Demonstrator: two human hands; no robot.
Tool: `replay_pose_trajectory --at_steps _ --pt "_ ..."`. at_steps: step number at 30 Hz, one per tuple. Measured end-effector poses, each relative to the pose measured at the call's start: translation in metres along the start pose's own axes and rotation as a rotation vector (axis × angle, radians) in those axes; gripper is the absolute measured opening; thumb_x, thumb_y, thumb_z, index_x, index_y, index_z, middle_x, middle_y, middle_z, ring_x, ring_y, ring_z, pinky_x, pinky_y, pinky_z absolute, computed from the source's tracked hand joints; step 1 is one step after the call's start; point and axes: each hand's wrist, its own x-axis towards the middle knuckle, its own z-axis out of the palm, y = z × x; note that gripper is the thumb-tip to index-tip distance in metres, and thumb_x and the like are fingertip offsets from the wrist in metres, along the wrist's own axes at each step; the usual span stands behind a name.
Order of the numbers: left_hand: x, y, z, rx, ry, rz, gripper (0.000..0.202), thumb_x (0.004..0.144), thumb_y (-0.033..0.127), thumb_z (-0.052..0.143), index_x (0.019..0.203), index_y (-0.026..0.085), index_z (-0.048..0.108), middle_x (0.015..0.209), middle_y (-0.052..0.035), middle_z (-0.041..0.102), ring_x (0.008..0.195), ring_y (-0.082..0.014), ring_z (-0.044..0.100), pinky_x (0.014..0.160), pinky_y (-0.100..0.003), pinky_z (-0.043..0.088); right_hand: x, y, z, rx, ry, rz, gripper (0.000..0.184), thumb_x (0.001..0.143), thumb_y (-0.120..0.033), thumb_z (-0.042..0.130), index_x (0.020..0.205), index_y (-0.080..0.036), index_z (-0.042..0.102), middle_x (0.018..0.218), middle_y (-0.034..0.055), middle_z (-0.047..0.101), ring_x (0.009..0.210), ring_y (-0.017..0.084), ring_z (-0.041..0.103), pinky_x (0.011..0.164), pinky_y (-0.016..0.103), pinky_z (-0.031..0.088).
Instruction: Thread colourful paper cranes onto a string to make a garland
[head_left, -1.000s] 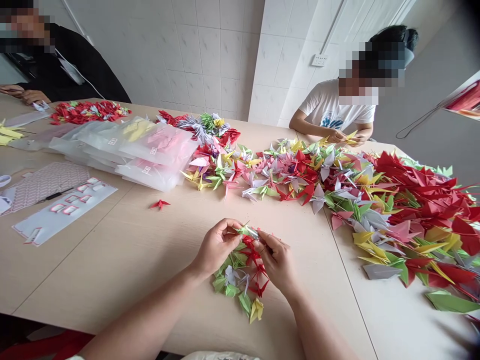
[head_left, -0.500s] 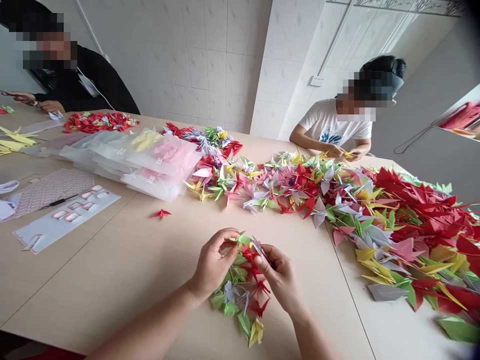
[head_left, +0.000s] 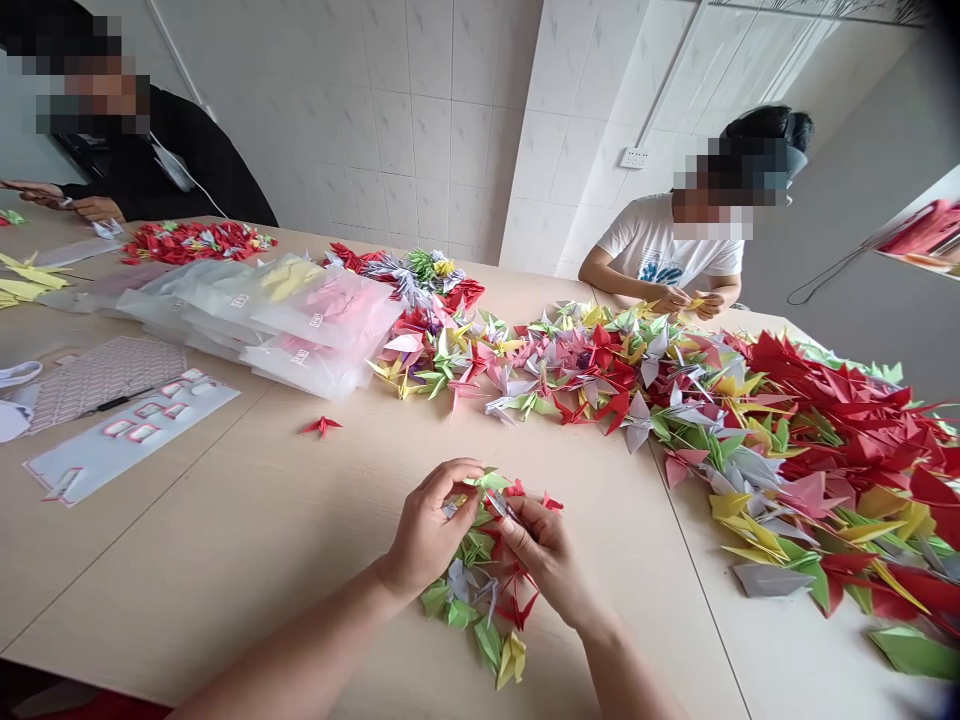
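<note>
Left hand [head_left: 429, 528] pinches a green paper crane [head_left: 489, 480].

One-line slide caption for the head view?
Left hand holds a green paper crane; right hand holds a silvery tool.

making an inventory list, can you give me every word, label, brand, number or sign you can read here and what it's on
No text can be read.
Small labels on the plastic bags: dark marks, too small and blurred.
Red-edged stickers on the pale strip: too small to read.
Patterned sheet: rows of fine marks, too small to tell if they are words.
</note>
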Motion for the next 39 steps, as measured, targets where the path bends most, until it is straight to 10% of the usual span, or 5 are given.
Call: replay_pose_trajectory --at_steps 39 --pt "0.0006 0.0075 0.0013 -0.041 -0.027 -0.042 0.021 0.078 0.012 0.051 0.096 0.020 0.059 0.105 -0.0042 0.062 0.096 -0.0165 0.060 0.082 -0.028 0.051 -0.0005 -0.0028 -0.0029 -0.265 0.097 -0.070 0.034 0.087 -0.046 0.045 0.085 -0.016 0.060 0.072 0.0007 0.049 0.058 0.011 0.041 0.048 0.020 0.037"
